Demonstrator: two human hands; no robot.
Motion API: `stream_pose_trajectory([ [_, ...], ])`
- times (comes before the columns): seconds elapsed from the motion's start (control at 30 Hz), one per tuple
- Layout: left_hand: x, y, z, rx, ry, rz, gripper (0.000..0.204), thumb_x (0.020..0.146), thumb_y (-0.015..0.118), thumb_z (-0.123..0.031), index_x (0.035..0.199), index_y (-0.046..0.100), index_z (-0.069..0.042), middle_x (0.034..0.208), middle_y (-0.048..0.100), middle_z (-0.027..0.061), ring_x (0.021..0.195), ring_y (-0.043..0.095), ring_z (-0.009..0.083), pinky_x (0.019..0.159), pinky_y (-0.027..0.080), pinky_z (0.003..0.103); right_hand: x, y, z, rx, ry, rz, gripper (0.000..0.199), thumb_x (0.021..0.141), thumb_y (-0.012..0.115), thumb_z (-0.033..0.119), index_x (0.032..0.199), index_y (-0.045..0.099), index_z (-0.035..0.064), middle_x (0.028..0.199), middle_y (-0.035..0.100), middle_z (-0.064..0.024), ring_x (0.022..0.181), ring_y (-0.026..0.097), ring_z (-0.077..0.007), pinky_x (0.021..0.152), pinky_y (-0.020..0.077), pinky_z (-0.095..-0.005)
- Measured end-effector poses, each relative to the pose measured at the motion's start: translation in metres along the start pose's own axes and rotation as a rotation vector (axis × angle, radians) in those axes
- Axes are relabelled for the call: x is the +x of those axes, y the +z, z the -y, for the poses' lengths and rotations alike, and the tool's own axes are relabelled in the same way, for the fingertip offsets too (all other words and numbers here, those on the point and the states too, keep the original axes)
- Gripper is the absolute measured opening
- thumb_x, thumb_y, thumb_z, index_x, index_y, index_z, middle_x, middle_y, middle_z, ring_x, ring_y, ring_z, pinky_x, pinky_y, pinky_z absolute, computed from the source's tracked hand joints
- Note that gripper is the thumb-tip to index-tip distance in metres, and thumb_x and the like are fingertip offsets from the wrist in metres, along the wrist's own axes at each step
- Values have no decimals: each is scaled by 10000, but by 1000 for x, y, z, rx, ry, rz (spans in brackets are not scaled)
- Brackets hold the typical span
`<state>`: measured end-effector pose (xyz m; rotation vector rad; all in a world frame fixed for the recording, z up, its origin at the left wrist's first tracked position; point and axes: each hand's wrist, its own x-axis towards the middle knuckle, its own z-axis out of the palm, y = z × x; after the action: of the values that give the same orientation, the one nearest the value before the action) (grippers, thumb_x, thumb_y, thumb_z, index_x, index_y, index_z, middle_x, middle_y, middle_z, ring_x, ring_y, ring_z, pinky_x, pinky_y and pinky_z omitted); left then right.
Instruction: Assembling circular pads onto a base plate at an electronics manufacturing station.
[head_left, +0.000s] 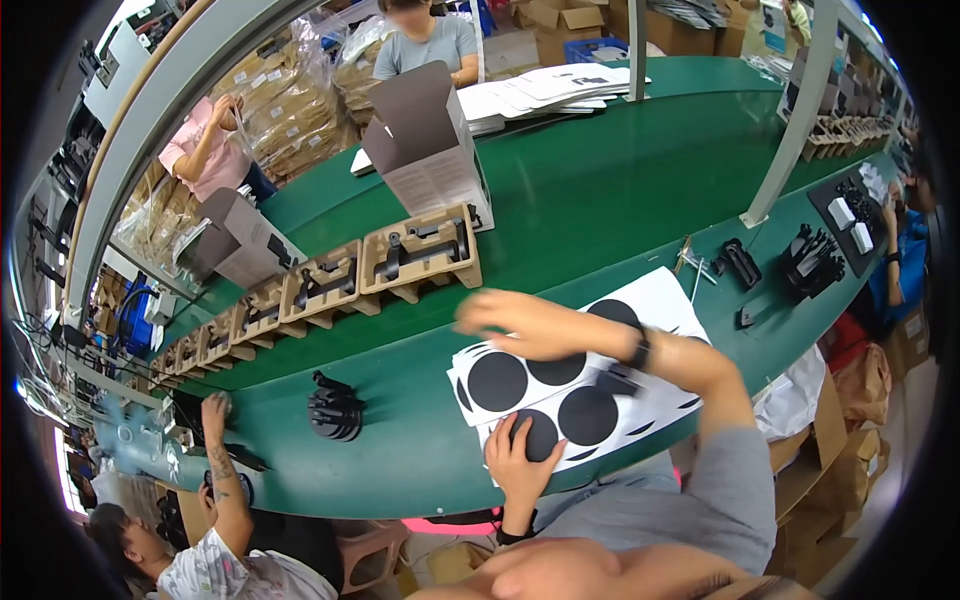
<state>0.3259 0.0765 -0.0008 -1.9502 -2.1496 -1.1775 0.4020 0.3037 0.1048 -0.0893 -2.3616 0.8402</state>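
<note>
With twelve o'clock toward the far side, the white sheets [650, 397] with black discs [497, 380] lie flat and overlapping on the green surface [420, 400], in front of the person. The left hand [523, 467] sits at seven o'clock on them, fingers spread over one disc without clenching, probably to keep the sheets from sliding. The right hand [500, 320] is at ten o'clock, its forearm crossing above the sheets. It is blurred, with fingers stretched out; whether it carries anything small cannot be told.

Brown trays [464, 268] of black parts stand in a row at ten o'clock, seemingly lined up for easy reach. A round stack of black parts [335, 412] at nine o'clock and a cluster of black parts [808, 265] at two appear grouped to free the middle.

The sheets' long axis slants from eight o'clock toward two, the far right corner pointing to about one o'clock. The discs, being round, point no way.
</note>
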Motion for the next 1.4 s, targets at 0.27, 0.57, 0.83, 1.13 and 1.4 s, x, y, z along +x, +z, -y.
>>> stream_pose_trajectory([
  [0.27,-14,0,6,39,-70,16,484,581,819,-265,993,664,-64,1177,588,102,1087,529,341,918,432,438,-270,-35,64,-428,562,-49,329,624,529,-67,930,620,14,946,590,-131,939,560,-322,835,481,-406],
  [0.57,-13,-2,4,77,-96,17,462,571,808,-256,974,672,-75,1151,611,92,1101,532,330,918,438,436,-274,-38,50,-476,398,72,468,596,523,10,1056,603,31,1091,602,-107,1061,538,-305,901,445,-400],
  [0.83,-12,-7,1,99,-79,12,460,561,812,-239,968,676,-75,1148,615,85,1084,538,325,898,456,423,-285,-31,40,-347,347,-101,419,554,513,15,963,608,15,1040,602,-139,1002,559,-336,873,460,-410],
  [1.13,-9,-12,8,102,-60,9,460,556,812,-221,970,676,-73,1153,615,74,1081,542,317,903,459,414,-294,-18,39,-401,309,-337,293,570,520,-48,853,573,6,955,593,-143,954,585,-343,838,491,-410],
  [1.4,-9,-8,16,90,-48,2,460,565,812,-215,978,669,-72,1163,607,74,1086,536,308,902,459,404,-339,-36,59,-567,507,-1001,181,658,553,-66,756,428,23,817,511,-105,836,545,-247,779,450,-328],
])
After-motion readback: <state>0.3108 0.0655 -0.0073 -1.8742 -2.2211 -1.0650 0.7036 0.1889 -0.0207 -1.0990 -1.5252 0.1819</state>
